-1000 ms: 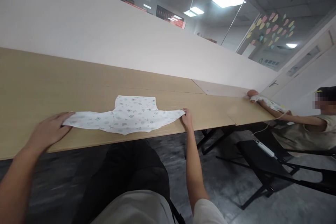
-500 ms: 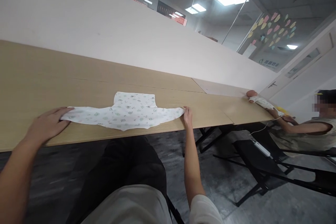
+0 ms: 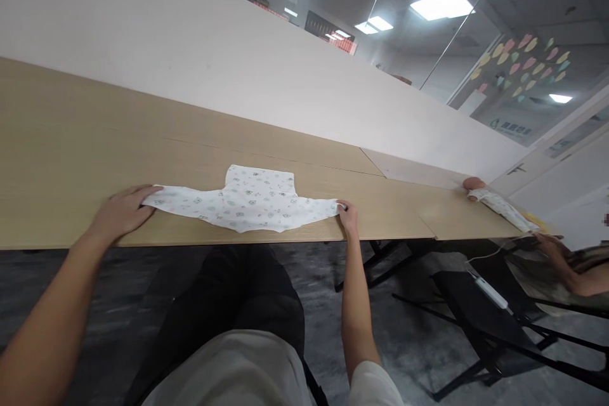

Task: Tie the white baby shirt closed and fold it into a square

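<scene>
A white baby shirt (image 3: 259, 203) with a small scattered print lies spread out on the wooden table, its sleeves stretched to both sides and its body away from me. At the left sleeve's end, my left hand (image 3: 124, 212) has the cuff between thumb and fingers, the fingers lying over the fabric. My right hand (image 3: 349, 217) pinches the cuff of the right sleeve, with its fingertips curled in and the fabric edge slightly raised there. The lower edge of the shirt is close to the table's front edge.
The long table (image 3: 190, 124) runs along a white wall (image 3: 214, 70) below a window. At its far right lies a doll (image 3: 497, 203) in printed clothes, near another person's hand (image 3: 552, 247). A black folding chair (image 3: 471, 298) bearing a white power strip (image 3: 491, 292) stands lower right.
The camera view has shifted, so the table and shirt sit further right in it. My right fingers have curled more around the cuff. The shirt stays spread between both hands.
</scene>
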Available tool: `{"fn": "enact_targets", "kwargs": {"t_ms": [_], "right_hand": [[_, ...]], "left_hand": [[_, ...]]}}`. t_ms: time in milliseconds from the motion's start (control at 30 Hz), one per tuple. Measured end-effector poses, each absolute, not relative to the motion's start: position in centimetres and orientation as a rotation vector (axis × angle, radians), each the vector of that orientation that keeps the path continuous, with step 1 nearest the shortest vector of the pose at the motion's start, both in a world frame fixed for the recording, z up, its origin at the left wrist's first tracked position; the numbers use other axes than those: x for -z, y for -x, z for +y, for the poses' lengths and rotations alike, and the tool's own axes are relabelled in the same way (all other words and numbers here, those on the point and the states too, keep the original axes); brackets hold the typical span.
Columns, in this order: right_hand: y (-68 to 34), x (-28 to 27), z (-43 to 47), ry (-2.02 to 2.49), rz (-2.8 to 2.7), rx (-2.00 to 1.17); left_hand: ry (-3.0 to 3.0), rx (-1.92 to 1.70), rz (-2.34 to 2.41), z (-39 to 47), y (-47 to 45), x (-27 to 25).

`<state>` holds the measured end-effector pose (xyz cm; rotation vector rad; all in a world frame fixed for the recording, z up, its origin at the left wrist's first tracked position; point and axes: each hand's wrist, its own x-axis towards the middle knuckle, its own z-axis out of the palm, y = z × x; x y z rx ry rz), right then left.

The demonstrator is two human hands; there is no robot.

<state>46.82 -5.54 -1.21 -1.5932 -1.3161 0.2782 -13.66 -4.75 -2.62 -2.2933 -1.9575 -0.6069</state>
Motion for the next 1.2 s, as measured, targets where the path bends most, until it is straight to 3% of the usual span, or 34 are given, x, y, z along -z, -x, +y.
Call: {"fn": "enact_targets", "kwargs": {"t_ms": [1200], "right_hand": [[-46.4,0.9,-5.9,1.576,-1.256,-0.299]], "left_hand": [[2.281,0.601,-2.016,-5.4,12.9,1.5]]}}
